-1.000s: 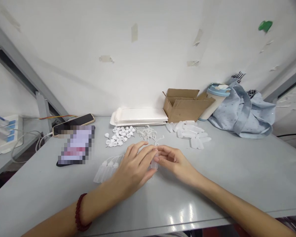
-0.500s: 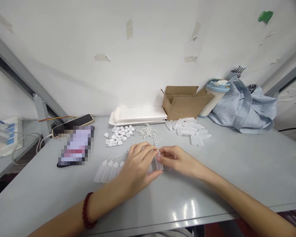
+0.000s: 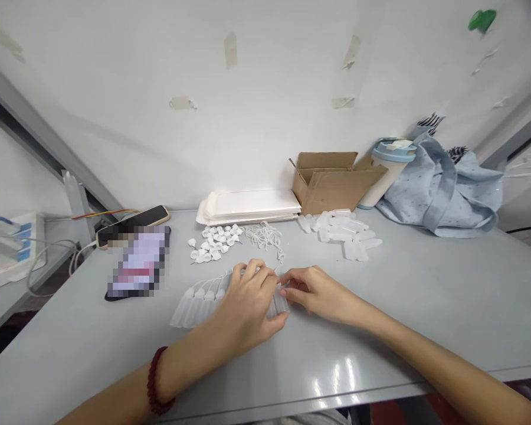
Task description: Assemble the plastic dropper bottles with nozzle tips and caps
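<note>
Tubes (image 3: 192, 310) of frosted plastic, capped and corded, fan over the glossy tabletop (image 3: 407, 295). Left hand (image 3: 248, 304), fingers curved, covers several (the middle ones); right hand (image 3: 321, 295) touches the end tube (image 3: 282, 301) at three o'clock. Cone-shaped caps (image 3: 215, 241) lie at eleven, stringy cords (image 3: 264, 236) at twelve. Fingertips are partly hidden; whether either hand clamps, I cannot tell.

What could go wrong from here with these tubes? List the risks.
The left hand hides part of the row of tubes, so it could knock some askew unseen.
The loose cords lie heaped and overlapping, so they might tangle.
The loose caps sit close by and could get scattered.
</note>
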A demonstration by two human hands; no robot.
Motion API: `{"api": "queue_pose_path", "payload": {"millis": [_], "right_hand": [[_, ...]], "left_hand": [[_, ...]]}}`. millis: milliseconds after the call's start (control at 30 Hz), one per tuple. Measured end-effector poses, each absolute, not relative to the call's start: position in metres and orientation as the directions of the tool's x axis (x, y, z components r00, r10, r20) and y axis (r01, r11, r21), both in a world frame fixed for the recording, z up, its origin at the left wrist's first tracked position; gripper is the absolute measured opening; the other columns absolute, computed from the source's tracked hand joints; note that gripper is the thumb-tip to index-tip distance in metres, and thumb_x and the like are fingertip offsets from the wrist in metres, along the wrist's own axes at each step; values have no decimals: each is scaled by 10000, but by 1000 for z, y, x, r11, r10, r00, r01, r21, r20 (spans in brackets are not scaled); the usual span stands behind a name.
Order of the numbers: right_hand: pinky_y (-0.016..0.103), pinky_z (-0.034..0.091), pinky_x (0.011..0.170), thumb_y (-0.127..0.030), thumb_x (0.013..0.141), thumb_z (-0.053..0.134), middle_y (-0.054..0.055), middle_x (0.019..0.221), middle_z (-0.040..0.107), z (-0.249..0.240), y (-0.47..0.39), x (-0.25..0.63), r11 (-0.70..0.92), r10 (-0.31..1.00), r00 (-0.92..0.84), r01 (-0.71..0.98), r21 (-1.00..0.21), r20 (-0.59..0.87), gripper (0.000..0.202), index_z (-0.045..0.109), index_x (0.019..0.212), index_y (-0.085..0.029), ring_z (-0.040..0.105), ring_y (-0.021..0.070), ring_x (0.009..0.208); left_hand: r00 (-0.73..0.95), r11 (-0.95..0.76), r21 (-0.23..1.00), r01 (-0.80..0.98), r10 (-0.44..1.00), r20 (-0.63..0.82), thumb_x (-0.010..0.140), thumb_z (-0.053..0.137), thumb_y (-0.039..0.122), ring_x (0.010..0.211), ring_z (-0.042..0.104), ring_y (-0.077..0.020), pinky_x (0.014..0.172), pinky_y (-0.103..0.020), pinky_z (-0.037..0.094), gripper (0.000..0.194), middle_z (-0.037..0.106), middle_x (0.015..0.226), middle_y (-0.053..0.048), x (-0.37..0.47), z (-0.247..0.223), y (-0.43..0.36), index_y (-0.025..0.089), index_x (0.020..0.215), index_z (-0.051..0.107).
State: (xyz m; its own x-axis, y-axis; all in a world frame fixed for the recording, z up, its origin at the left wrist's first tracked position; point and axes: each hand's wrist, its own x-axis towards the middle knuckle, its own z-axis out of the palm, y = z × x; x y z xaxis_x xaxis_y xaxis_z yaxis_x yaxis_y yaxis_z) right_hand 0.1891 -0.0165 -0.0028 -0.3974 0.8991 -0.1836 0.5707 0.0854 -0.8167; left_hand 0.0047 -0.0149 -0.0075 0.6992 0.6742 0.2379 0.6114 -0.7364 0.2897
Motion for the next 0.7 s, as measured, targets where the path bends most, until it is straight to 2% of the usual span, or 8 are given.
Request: {"api": "queue_pose_path", "payload": {"millis": [300, 567, 700], "right_hand": [[224, 395, 477, -285, 873, 500, -30, 600, 557, -6, -16, 192, 25, 877, -416, 539, -842, -240, 225, 620, 979, -125, 480, 85, 425], [222, 426, 489, -239, 852, 506, -16, 654, 605, -5, -11, 198, 36, 857, -455, 522, -852, -243, 235, 614, 1025, -123, 491, 76, 412], [230, 441, 495, -196, 849, 475, -2, 697, 650, -4, 3, 213, 77, 906, -379, 581, -811, -186, 247, 615, 1044, -137, 514, 92, 435]], "left_hand": [[705, -724, 284, 629, 685, 184, 748, 654, 257, 1052, 443, -302, 840, -451, 368, 309, 607, 1036, -88, 5, -7, -16, 151, 1008, 525], [729, -734, 272, 623, 670, 139, 742, 668, 264, 1054, 430, -302, 848, -453, 367, 376, 573, 1093, -93, 3, -3, -18, 148, 1067, 518], [723, -728, 312, 610, 673, 158, 755, 679, 372, 1058, 433, -298, 844, -451, 379, 433, 548, 1145, -104, 0, -1, -16, 160, 1092, 510]]}}
